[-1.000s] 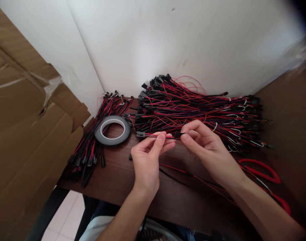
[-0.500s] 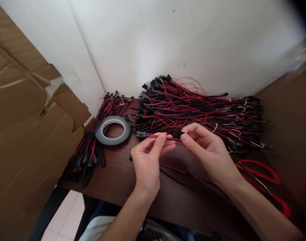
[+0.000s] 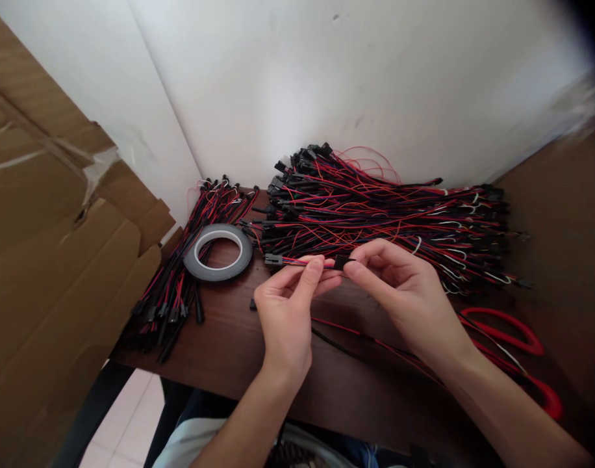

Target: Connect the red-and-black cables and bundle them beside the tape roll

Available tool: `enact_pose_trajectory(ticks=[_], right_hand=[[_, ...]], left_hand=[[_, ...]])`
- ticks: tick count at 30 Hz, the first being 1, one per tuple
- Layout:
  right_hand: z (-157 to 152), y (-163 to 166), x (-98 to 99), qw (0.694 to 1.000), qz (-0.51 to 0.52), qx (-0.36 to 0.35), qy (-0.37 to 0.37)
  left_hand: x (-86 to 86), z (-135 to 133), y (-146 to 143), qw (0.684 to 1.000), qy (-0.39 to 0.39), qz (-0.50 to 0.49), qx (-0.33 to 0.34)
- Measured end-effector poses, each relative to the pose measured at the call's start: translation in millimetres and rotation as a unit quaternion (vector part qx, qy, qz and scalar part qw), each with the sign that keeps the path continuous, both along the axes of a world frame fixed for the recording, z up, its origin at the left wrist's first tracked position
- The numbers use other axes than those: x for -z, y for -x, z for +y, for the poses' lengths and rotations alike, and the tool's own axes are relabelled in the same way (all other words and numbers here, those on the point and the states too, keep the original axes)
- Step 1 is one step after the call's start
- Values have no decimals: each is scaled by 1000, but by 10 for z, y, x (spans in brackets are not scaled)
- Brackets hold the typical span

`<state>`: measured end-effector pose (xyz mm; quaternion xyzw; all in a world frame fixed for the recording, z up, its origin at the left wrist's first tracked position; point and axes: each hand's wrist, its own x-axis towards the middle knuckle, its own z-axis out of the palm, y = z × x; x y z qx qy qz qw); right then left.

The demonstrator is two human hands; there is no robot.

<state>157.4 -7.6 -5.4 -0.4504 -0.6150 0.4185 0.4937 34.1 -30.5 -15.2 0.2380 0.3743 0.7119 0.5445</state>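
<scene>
Between thumb and fingers, my left hand point(image 3: 288, 312) pinches a wire harness point(image 3: 293, 261) of thin red and dark wires. Its black plug connector point(image 3: 273, 259) sticks out to the left of the fingers. Close on the right, my right hand point(image 3: 399, 289) grips a small piece of black tape point(image 3: 343, 262) by its edge, and the tape lies against the wires. Under both hands, further red and black wires point(image 3: 343, 327) run across the brown table point(image 3: 229, 344). The right fingertips partly hide the tape.
A grey tape roll point(image 3: 218, 253) lies over a smaller wire bundle point(image 3: 180, 286) on the left. Behind my hands spreads a large heap of wire harnesses point(image 3: 375, 214). Red-handled scissors point(image 3: 506, 331) lie at right. Cardboard point(image 3: 58, 260) stands at left, a white wall point(image 3: 302, 84) behind.
My right hand has moved slightly left, bringing the black tape closer to the left fingers. The left hand keeps its pinch on the wires.
</scene>
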Motion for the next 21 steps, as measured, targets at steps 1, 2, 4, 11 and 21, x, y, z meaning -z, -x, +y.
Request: enact_pose_trajectory(ticks=[1,2,4,11,21], right_hand=[[1,-4,5,1000,-1,0,0],[2,-7,10,1000,-1,-1,0],[3,-14,16,1000,1,0,0],[-7,-17,10,1000,1,-1,4],[-6,-23,9,1000,-1,-4,-3]], left_hand=[[0,-3,-1,1000,-2,2,-1],[1,-5,-2,1000,-3,4,-2],[-1,-10,-8,1000,-4,9,-2],[-16,-26,-24,1000,3,13,-9],[-6,-29,-21,1000,-3,15,-6]])
